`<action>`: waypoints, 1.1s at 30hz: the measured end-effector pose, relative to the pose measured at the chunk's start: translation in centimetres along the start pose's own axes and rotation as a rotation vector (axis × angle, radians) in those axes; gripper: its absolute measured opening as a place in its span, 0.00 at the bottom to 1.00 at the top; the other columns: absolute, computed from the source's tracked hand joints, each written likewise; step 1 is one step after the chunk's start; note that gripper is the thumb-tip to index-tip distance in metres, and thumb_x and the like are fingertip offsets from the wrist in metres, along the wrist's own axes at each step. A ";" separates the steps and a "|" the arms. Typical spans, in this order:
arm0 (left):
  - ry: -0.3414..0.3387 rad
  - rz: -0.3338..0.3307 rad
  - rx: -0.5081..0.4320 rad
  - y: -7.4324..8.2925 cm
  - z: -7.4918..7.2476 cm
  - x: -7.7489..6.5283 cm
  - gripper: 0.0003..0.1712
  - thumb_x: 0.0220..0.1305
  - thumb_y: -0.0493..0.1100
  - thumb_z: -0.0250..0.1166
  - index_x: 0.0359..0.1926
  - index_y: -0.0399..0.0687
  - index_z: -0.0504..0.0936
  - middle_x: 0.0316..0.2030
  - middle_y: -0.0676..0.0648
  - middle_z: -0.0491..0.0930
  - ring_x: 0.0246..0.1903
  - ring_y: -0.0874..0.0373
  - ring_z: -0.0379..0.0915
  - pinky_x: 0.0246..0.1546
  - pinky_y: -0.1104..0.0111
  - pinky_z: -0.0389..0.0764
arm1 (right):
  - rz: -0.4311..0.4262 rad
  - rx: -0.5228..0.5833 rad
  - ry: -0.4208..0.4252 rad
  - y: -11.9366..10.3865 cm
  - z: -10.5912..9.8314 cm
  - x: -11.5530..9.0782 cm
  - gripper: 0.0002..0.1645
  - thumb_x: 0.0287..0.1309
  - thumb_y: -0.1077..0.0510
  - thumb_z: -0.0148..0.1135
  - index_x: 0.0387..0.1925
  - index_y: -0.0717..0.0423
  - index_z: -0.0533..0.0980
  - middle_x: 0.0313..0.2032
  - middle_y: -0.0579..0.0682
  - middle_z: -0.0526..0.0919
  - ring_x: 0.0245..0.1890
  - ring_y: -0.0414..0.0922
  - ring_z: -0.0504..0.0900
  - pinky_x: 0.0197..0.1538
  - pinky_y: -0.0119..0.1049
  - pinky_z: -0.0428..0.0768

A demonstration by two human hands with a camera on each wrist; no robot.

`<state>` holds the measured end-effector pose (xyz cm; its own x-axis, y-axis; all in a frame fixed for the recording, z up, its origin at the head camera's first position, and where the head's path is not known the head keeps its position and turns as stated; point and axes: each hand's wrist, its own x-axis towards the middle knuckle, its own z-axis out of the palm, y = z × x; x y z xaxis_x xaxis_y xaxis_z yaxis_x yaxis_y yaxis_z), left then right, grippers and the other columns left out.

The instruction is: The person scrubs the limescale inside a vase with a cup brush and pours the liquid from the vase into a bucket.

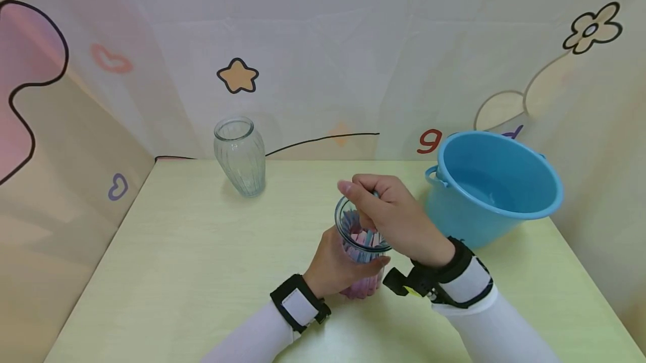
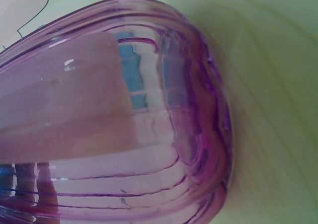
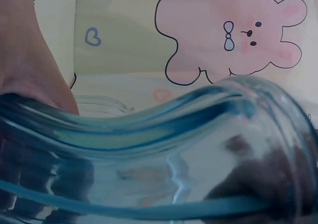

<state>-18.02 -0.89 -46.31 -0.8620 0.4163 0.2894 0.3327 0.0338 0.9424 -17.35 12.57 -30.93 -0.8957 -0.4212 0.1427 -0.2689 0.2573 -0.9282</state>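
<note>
Filling both wrist views, closest to the lens, is your ribbed glass vase, bluish toward its mouth and purple-pink at its base. You have it around the middle of the pale table, toward the near side. Your left hand wraps round it from the left, thumb along the near face below the rim. Your right hand is bent over the mouth with fingers curled down into it; whether they pinch anything, I cannot tell. Out to the right, just beyond that hand, stands a blue bucket. Well apart, at the far left, you have a clear vase standing upright. Behind it all rises a pale backdrop printed with a star, a flower and a pink bear.
</note>
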 end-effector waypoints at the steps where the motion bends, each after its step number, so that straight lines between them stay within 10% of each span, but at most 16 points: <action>1: 0.001 0.003 0.006 0.0 0.0 0.0 0.35 0.54 0.43 0.79 0.59 0.49 0.72 0.53 0.48 0.84 0.51 0.49 0.83 0.54 0.67 0.85 | 0.000 -0.017 -0.013 0.0 0.1 0.0 0.27 0.80 0.49 0.51 0.22 0.58 0.66 0.16 0.51 0.64 0.21 0.51 0.68 0.33 0.37 0.70; 18: 0.018 -0.011 0.103 0.3 -0.1 0.0 0.34 0.53 0.46 0.79 0.57 0.47 0.73 0.46 0.47 0.86 0.42 0.63 0.82 0.47 0.65 0.87 | -0.013 -0.039 -0.191 -0.1 0.7 0.2 0.28 0.79 0.53 0.53 0.19 0.57 0.62 0.16 0.47 0.59 0.15 0.42 0.61 0.23 0.33 0.60; 33: -0.004 -0.021 0.060 0.3 -0.1 -0.1 0.37 0.55 0.45 0.79 0.61 0.50 0.69 0.52 0.49 0.84 0.47 0.59 0.83 0.50 0.71 0.85 | -0.021 -0.019 -0.141 0.0 0.1 0.0 0.27 0.80 0.53 0.50 0.20 0.57 0.65 0.14 0.51 0.63 0.19 0.48 0.66 0.27 0.36 0.67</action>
<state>-17.91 -1.00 -46.02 -0.8674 0.4185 0.2693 0.3375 0.0970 0.9363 -17.32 12.47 -30.91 -0.8313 -0.5446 0.1115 -0.2953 0.2628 -0.9185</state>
